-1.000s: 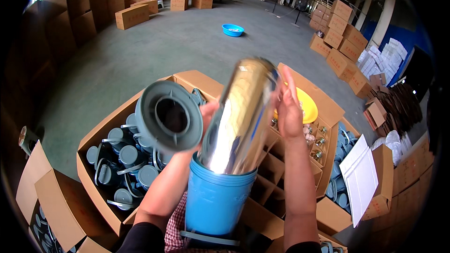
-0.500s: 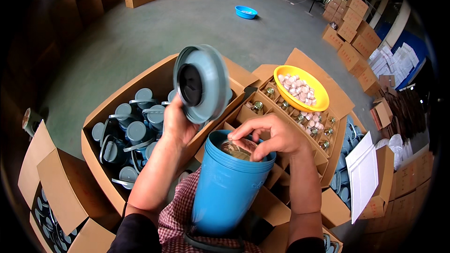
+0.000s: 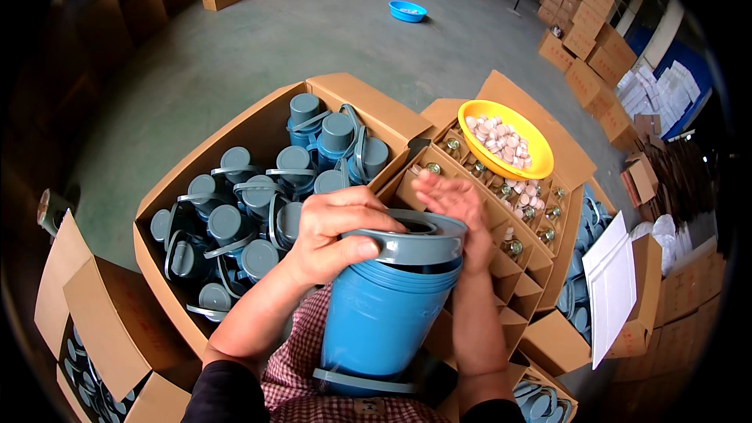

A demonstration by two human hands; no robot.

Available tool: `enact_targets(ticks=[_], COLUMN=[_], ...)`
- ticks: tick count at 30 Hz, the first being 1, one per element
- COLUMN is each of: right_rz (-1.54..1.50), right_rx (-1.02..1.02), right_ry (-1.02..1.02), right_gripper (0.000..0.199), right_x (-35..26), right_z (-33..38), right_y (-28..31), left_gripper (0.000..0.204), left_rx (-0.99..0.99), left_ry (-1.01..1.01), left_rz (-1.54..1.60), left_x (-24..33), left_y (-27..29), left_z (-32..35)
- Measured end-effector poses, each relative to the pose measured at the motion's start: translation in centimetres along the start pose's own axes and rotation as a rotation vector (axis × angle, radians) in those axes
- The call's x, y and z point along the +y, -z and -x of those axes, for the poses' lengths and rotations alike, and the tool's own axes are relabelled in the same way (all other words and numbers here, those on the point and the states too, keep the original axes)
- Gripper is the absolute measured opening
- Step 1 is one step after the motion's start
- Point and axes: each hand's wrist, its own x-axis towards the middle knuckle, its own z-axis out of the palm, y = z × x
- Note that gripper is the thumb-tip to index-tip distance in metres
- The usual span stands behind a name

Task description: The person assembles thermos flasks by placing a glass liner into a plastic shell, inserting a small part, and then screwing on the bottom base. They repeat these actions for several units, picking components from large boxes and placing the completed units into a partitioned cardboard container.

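My left hand [image 3: 341,235] is closed on a round grey lid [image 3: 427,244] with a dark opening in its middle. The lid sits slightly tilted on the threaded mouth of a blue vacuum flask body [image 3: 388,317], with a dark gap below its rim. That body stands at my lap, against a checked apron, with a grey handle [image 3: 368,382] at its lower end. Beyond the lid's right side, my right hand [image 3: 462,207] has its fingers stretched out, a little blurred. Its palm is near the rim; whether it touches is hidden.
Left stands a carton [image 3: 176,298] of blue and grey flasks. To the right, a divided carton [image 3: 501,290] holds glass liners; a yellow basin [image 3: 544,145] of round pale pieces rests on it. Further right is a white sheet [image 3: 607,290]. A blue basin [image 3: 407,12] lies on the floor.
My left hand has brought the grey lid down onto the flask mouth. My right hand has left the shiny liner inside the mouth and moved up behind the lid, fingers straightened.
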Motion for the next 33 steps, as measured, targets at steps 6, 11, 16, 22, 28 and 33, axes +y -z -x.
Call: enact_targets(ticks=[6,11,16,22,28,33], right_rz=[-0.236,0.179,0.497,0.748,0.663,0.366], right_rx=[-0.101,-0.035,0.081,-0.010,0.027,0.065], right_ry=[0.317,0.371,0.424,0.411,0.433,0.402], right_gripper=[0.044,0.049,0.064,0.068,0.052,0.055], right_x=[1.9,-1.2,-4.6,-5.5,-2.5,0.0], right_z=[2.0,3.4,5.2,5.0,3.8,3.1], right_y=[-0.7,-0.6,-3.0,-2.9,-2.5,-2.1], left_gripper=[0.036,0.065,0.064,0.056,0.042,0.039], left_rx=[-0.062,-0.180,-0.369,-0.385,-0.280,-0.255], left_ry=[-0.203,-0.399,-0.121,-0.040,-0.038,0.033], left_rz=[0.060,-0.118,-0.438,-0.770,-0.800,-0.758], left_x=[-0.2,0.8,6.6,9.0,6.5,5.9], left_y=[-0.1,0.8,0.3,-2.4,-2.6,-1.8], left_z=[-0.7,-0.7,-2.1,-1.1,0.2,0.3])
